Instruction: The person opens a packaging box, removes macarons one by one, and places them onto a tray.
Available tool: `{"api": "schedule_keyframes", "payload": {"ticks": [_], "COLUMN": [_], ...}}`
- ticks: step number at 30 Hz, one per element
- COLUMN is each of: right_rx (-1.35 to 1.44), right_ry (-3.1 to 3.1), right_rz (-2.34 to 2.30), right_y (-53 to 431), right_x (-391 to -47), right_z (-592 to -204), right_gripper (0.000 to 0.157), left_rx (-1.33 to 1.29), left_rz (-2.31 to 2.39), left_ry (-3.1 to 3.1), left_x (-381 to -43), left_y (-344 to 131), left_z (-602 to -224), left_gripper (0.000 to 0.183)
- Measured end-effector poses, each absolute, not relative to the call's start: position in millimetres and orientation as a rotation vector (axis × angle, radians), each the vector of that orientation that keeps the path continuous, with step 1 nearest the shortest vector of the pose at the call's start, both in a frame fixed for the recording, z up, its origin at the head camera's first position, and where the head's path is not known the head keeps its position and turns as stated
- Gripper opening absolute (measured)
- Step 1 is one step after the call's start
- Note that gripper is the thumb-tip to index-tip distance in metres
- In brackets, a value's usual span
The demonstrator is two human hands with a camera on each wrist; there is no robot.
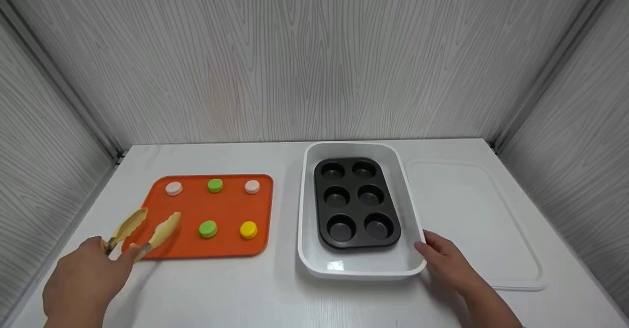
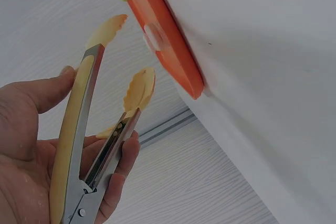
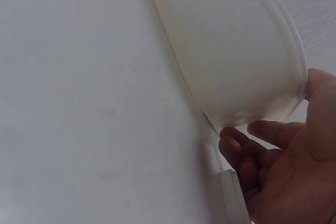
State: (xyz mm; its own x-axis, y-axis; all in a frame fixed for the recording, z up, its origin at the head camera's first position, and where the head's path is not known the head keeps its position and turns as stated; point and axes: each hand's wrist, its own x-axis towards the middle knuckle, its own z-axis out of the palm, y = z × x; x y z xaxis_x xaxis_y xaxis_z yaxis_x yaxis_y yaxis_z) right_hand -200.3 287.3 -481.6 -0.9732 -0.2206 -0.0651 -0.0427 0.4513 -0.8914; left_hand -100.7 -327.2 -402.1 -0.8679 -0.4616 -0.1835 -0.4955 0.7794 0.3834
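Observation:
My left hand (image 1: 86,279) holds a pair of cream-yellow kitchen tongs (image 1: 164,231), their scalloped tips spread apart over the near left corner of an orange tray (image 1: 228,207). Partly behind one tip is a pale round piece, seen more fully as a pale disc (image 2: 154,36) in the left wrist view. Other small discs lie on the tray: pale pink (image 1: 174,188), green (image 1: 208,229) and yellow (image 1: 248,230). With thumb at the rim and fingers against the outer wall, my right hand (image 1: 444,259) grips a white bin (image 1: 361,272) at its near right corner.
Inside the bin lies a black muffin pan (image 1: 353,183) with several hollow cups. A flat white lid (image 1: 462,215) rests on the table to the bin's right. Grey wood-grain panels (image 1: 295,58) enclose the white table at the back and sides.

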Motion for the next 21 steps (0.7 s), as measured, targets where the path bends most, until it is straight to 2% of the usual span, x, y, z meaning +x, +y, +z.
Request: {"api": "schedule_keyframes", "payload": {"ticks": [5, 14, 21], "right_rx": [-0.222, -0.213, -0.227], "right_ry": [2.539, 2.519, 2.511], "right_rz": [-1.512, -1.526, -1.527], "right_y": [287.6, 287.3, 286.2], "right_x": [-200.1, -199.5, -199.9], "right_z": [-481.4, -482.4, -479.6], "right_gripper": [0.049, 0.048, 0.048], "left_rx": [-0.851, -0.913, -1.008], "left_rz": [0.707, 0.823, 0.679], "left_ry": [2.929, 2.889, 2.816], "left_x": [-95.6, -88.4, -90.6], "left_y": [-321.5, -308.4, -295.5], "left_z": [-399.0, -424.5, -441.4], "left_gripper": [0.086, 0.091, 0.083]}}
